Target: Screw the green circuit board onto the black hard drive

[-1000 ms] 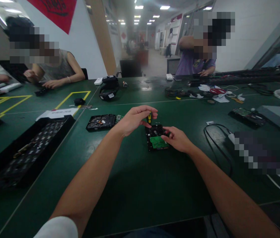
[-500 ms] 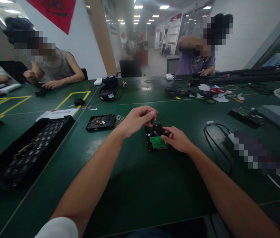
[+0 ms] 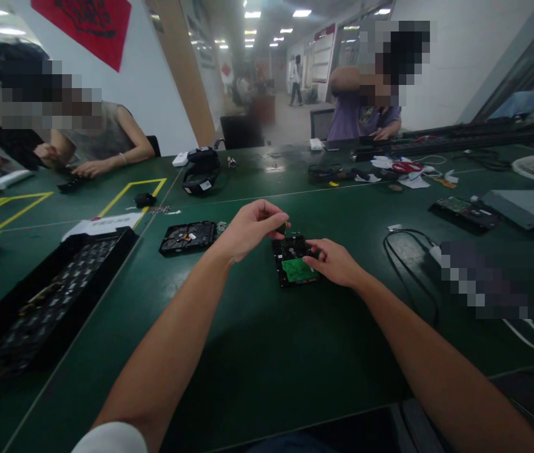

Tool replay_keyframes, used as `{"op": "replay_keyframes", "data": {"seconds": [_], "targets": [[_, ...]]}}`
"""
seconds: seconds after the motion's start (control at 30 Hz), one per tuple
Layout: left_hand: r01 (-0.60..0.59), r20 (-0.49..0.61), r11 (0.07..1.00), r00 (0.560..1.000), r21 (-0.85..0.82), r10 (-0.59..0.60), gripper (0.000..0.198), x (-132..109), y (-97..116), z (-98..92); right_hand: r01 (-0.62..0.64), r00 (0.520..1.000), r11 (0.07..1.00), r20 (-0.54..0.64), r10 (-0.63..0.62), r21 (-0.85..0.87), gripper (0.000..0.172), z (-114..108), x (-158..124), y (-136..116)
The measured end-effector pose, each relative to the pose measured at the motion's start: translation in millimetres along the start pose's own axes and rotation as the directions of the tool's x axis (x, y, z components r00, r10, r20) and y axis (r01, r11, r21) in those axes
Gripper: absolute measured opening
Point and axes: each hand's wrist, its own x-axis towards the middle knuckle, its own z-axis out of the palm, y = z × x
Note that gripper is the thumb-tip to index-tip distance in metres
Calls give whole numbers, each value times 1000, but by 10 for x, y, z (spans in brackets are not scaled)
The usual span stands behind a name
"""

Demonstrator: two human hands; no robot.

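Note:
A hard drive (image 3: 295, 272) lies on the green table in front of me, its green circuit board facing up. My right hand (image 3: 335, 261) grips its right edge between thumb and fingers. Over the drive's far left corner is my left hand (image 3: 256, 225), closed in a pinch. Something small and dark with a touch of yellow shows at those fingertips, mostly hidden. Left of this hand lies another hard drive (image 3: 188, 239), beside a small pile of metal bits (image 3: 221, 228) partly behind my wrist.
A long black tray (image 3: 66, 286) of small parts stands at left. At right are a cable (image 3: 384, 242), a third hard drive (image 3: 466, 214) and a grey box (image 3: 526, 209). A black pouch (image 3: 202, 173) and tangled wires (image 3: 328, 173) lie farther back. Two people sit opposite.
The view has shifted slightly, so the table's things sit a little farther left. My hands keep nearly the same places at the drive. A distant person walking has moved left.

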Motion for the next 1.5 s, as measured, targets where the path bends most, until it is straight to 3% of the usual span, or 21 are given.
{"op": "replay_keyframes", "data": {"seconds": [0.13, 0.33, 0.57, 0.7, 0.87, 1.0, 1.5], "targets": [[-31, 55, 999, 998, -30, 32, 30, -10, 10, 16, 11, 1000, 1000, -13, -11, 14, 51, 11, 0, 15], [34, 36, 992, 999, -119, -30, 31, 0, -3, -15, 2, 1000, 1000, -7, -2, 2, 52, 19, 2, 30], [66, 37, 996, 997, -65, -64, 29, -19, 27, -37, -22, 1000, 999, -12, 23, 28, 54, -42, -12, -34], [69, 61, 996, 996, -62, -65, 27, -16, 22, -14, 11, 998, 994, 53, -17, 110, 68, -96, -69, -140], [58, -22, 998, 998, -39, -59, 25, 3, -1, -24, 48, 992, 998, 114, -53, 46, 69, -119, -145, -252], [31, -16, 999, 999, -12, -31, 24, -3, 12, -23, 84, 977, 996, 195, -89, 31, 75, -135, -161, -249], [14, 29, 999, 999, 47, -15, 25, -44, 99, 87, 108, 973, 990, 194, -123, 86, 59, -142, -161, -199]]}}
